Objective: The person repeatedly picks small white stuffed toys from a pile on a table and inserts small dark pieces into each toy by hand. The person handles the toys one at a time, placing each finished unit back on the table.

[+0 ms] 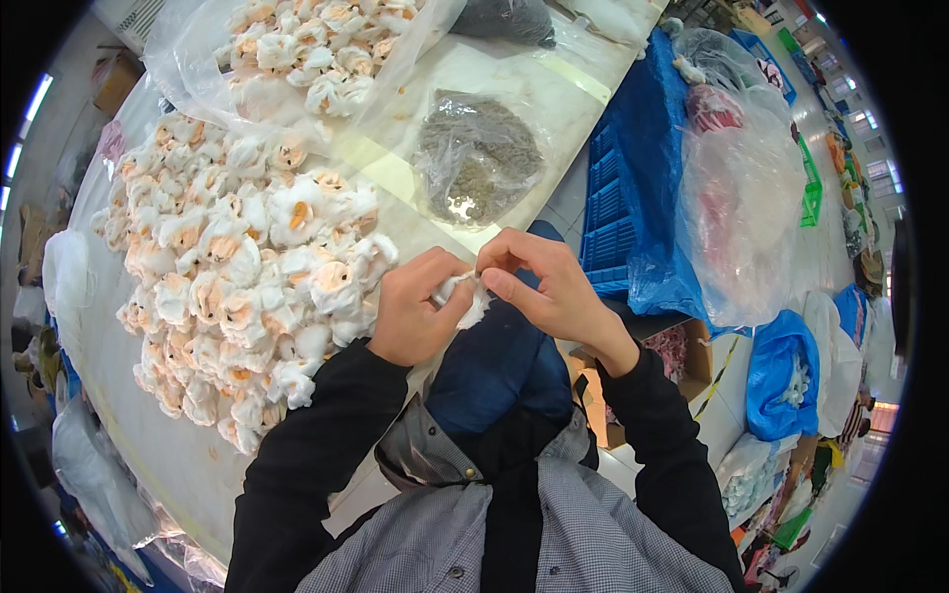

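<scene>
Over my lap, at the table's edge, I hold a small white fluffy plush piece [473,304] between both hands. My left hand [423,304] is closed on its left side, the fingers curled and the thumb pressed in. The thumb and forefinger of my right hand [546,285] pinch at its upper right, the other fingers bent. Most of the piece is hidden by my fingers. Just left of my hands lies a wide heap of white and peach plush pieces [222,277], some with small dark spots and orange patches.
A clear bag of grey-brown grains [479,158] lies on the white table [395,203] ahead. More plush pieces fill a clear plastic bag [306,49] at the far left. To my right stand a blue crate [603,217], a stuffed clear bag [741,198] and a cardboard box [697,361].
</scene>
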`<act>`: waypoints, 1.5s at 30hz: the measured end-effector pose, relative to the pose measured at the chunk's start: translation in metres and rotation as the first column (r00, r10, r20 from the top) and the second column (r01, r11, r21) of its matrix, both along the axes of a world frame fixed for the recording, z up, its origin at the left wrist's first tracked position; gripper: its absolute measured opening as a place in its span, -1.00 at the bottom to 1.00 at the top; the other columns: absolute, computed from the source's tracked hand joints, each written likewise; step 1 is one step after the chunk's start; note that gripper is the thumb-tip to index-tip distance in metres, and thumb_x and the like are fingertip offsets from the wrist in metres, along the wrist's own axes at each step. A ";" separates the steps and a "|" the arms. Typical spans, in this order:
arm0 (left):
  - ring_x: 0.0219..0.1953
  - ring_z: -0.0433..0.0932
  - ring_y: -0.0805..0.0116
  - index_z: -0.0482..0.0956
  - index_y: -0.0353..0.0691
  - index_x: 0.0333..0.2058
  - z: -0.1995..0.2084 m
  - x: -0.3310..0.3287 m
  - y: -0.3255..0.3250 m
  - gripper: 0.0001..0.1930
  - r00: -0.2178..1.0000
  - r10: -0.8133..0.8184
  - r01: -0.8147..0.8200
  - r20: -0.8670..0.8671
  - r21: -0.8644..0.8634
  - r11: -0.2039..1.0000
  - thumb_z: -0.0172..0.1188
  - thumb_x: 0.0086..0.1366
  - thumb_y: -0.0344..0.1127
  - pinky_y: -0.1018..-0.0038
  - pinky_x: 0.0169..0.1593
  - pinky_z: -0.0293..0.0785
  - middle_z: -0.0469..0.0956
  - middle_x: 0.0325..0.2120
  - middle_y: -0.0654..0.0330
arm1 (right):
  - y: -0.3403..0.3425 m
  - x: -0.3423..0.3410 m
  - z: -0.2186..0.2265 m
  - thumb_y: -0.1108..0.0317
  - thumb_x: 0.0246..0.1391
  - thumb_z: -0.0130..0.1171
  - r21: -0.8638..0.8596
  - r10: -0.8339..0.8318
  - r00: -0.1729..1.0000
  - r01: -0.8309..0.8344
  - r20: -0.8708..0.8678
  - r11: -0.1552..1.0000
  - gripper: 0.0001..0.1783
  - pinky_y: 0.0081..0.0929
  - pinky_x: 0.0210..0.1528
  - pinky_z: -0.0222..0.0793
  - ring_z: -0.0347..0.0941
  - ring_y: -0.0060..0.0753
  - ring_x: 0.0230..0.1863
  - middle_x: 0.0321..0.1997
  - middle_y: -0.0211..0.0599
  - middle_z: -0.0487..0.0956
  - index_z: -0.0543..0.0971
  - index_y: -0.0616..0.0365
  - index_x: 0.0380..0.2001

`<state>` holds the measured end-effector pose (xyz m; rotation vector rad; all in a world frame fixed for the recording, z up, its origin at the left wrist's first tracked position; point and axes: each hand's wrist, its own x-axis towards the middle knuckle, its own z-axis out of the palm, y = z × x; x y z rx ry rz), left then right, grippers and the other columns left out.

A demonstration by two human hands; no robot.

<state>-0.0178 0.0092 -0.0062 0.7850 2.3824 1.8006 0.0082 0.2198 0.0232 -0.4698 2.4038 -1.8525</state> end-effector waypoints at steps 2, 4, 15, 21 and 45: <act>-0.52 0.41 0.45 0.66 -0.33 -0.26 0.002 0.001 0.000 -0.91 1.000 -0.005 0.005 0.005 0.006 1.000 0.33 0.28 -0.46 0.46 -0.44 0.29 0.53 -0.46 0.18 | 0.003 0.000 0.005 0.24 0.40 0.20 0.008 0.021 0.999 -0.021 0.050 1.000 -0.74 -0.51 -0.15 0.45 0.50 -0.53 -0.29 -0.31 -0.34 0.59 0.58 0.27 -0.19; -0.53 0.47 0.35 0.66 -0.33 -0.27 0.008 0.004 0.001 -0.90 0.999 -0.017 0.016 0.043 0.015 1.000 0.33 0.26 -0.47 0.43 -0.44 0.35 0.56 -0.44 0.13 | 0.005 0.001 0.006 0.17 0.44 0.17 -0.013 0.019 0.997 -0.018 0.078 1.000 -0.67 -0.54 -0.14 0.43 0.49 -0.56 -0.27 -0.32 -0.37 0.58 0.58 0.27 -0.22; -0.56 0.36 0.65 0.73 -0.28 -0.10 0.006 0.005 0.001 -0.83 0.998 -0.003 -0.005 0.067 0.121 0.993 0.33 0.36 -0.47 0.59 -0.47 0.28 0.64 -0.23 0.24 | -0.006 0.020 -0.002 0.29 0.44 0.19 -0.188 -0.280 0.954 0.295 0.103 0.937 -0.76 -0.61 -0.27 0.40 0.50 -0.66 -0.35 -0.36 -0.41 0.61 0.64 0.28 -0.21; -0.53 0.32 0.77 0.58 -0.29 0.06 -0.005 0.005 0.000 -0.73 0.910 -0.167 0.019 0.380 0.363 0.932 0.24 0.40 -0.52 0.68 -0.46 0.22 0.57 -0.33 0.35 | -0.018 0.026 -0.015 0.44 0.25 0.35 -0.057 -0.372 0.927 0.374 0.043 0.926 -0.81 -0.55 -0.19 0.54 0.63 -0.54 -0.30 -0.32 -0.31 0.68 0.64 0.24 -0.10; -0.55 0.50 0.53 0.47 -0.27 0.16 0.015 0.001 -0.002 -0.61 0.980 0.057 -0.045 0.189 -0.068 0.997 0.22 0.37 -0.48 0.49 -0.43 0.46 0.66 -0.13 0.07 | -0.043 0.028 -0.030 0.46 0.21 0.37 0.139 -0.408 0.896 0.433 -0.174 0.891 -0.82 -0.44 -0.28 0.59 0.66 -0.27 -0.33 -0.25 -0.18 0.63 0.66 0.24 -0.14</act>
